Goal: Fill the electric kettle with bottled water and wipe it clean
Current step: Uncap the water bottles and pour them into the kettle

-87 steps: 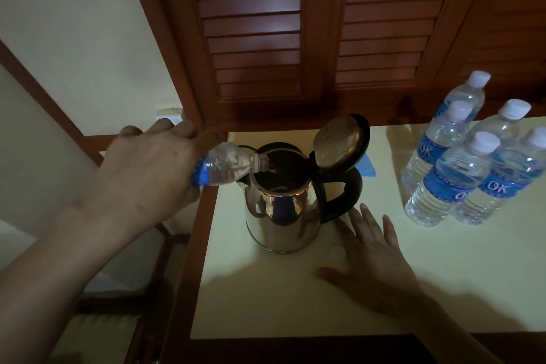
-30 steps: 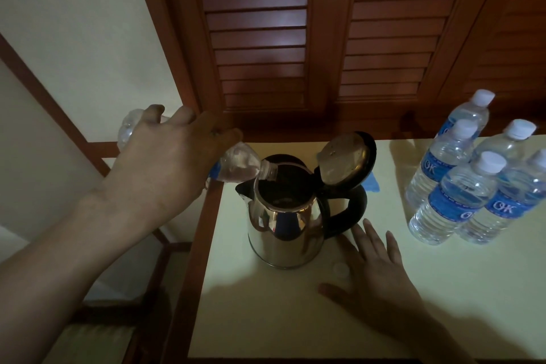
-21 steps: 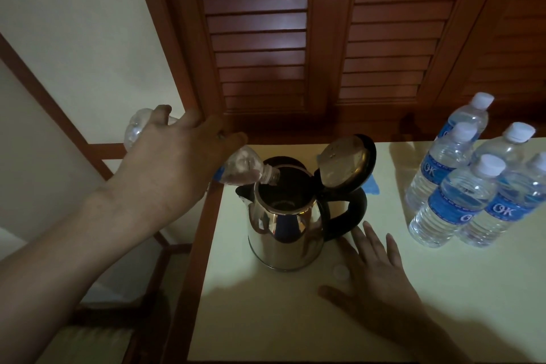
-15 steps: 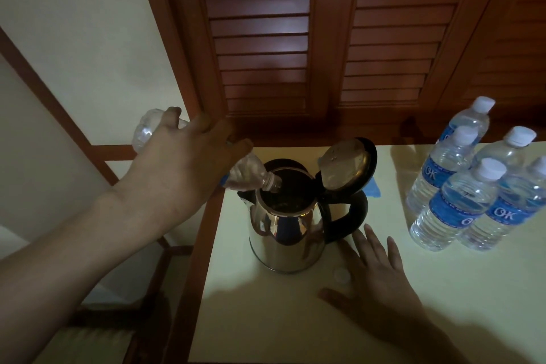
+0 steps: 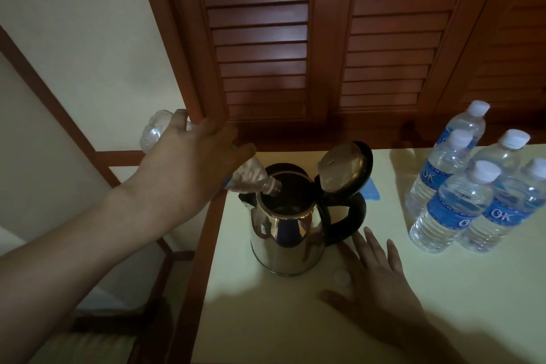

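A shiny steel electric kettle (image 5: 286, 233) with a black handle stands on the pale table (image 5: 295, 319), its lid (image 5: 342, 170) hinged up. My left hand (image 5: 189, 165) grips a clear water bottle (image 5: 251, 179) tipped neck-down, the mouth just inside the kettle's opening and the base raised to the left. My right hand (image 5: 381, 278) lies flat on the table right of the kettle, fingers spread. A white bottle cap (image 5: 341, 277) sits beside its thumb.
Several capped water bottles (image 5: 452, 207) with blue labels stand at the table's right. A blue cloth (image 5: 372, 192) lies behind the kettle handle. Wooden louvred doors (image 5: 295, 38) rise behind the table. The table's dark wooden edge (image 5: 195, 275) runs down the left.
My left hand has tipped the bottle steeper, its base lifting higher and its neck dipping further into the kettle. The view shifted slightly. My right hand stays flat on the table.
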